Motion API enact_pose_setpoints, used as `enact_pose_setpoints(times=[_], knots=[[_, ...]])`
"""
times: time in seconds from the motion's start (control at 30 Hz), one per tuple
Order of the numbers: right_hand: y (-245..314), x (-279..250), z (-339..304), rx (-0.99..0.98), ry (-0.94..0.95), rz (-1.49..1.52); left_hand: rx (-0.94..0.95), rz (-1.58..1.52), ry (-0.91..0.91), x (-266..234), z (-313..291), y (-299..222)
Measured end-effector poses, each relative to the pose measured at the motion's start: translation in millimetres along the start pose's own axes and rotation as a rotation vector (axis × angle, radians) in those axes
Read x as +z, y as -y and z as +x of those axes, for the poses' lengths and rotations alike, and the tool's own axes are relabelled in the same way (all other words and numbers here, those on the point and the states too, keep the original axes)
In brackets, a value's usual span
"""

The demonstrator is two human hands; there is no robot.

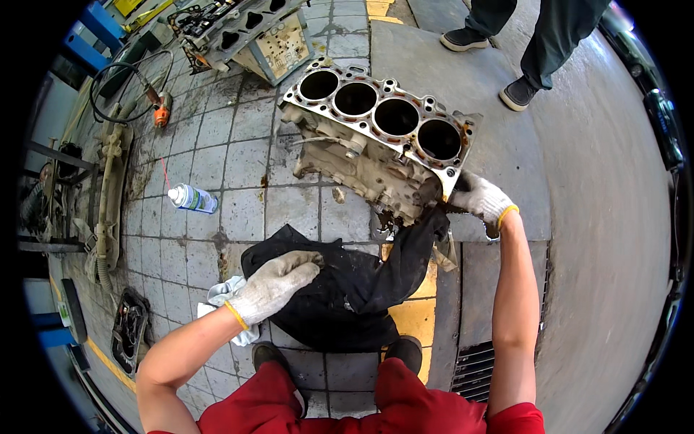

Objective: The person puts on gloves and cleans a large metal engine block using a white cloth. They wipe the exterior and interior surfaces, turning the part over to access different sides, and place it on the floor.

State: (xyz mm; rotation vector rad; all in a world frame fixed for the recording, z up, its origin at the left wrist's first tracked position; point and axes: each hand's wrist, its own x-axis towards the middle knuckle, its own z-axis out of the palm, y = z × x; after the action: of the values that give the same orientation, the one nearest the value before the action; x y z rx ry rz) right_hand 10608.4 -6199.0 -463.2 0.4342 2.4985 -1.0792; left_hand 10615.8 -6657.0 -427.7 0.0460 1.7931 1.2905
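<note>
An engine block (361, 159) stands on the tiled floor in front of me, with several round cylinder bores in its flat upper face and a grimy side toward me. My right hand (483, 199), in a white knit glove with a yellow cuff, grips the block's right end; its fingertips are partly hidden behind the metal. A crumpled black cloth (340, 289) lies between my feet and the block, one end reaching up to the block's lower right corner. Over the cloth's left part is my left hand (278, 286), also gloved, fingers extended, holding nothing visible.
Left of the block stands a spray can (194, 198) with a red straw. A white rag (230, 289) lies by my left wrist. Farther off are a cylinder head (246, 29) on a stand, an orange-ended cable (160, 112), a dirty pan (130, 329), a floor grate (473, 372) and another person's shoes (517, 92).
</note>
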Motion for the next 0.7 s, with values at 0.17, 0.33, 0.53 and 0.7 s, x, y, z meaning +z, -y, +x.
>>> enact_pose_setpoints(times=[0.17, 0.33, 0.53, 0.7], knots=[[4, 7, 17, 0.043, -0.039, -0.415, -0.021, 0.056, 0.005, -3, 8, 11], [-22, 22, 54, -0.317, -0.006, -0.594, 0.090, 0.103, -0.009, -11, 15, 17], [-31, 32, 55, -0.327, -0.071, -0.674, 0.285, 0.658, 0.023, -7, -7, 62], [-97, 27, 78, -0.312, -0.044, -0.847, 0.438, 0.632, -0.023, 20, -26, 110]])
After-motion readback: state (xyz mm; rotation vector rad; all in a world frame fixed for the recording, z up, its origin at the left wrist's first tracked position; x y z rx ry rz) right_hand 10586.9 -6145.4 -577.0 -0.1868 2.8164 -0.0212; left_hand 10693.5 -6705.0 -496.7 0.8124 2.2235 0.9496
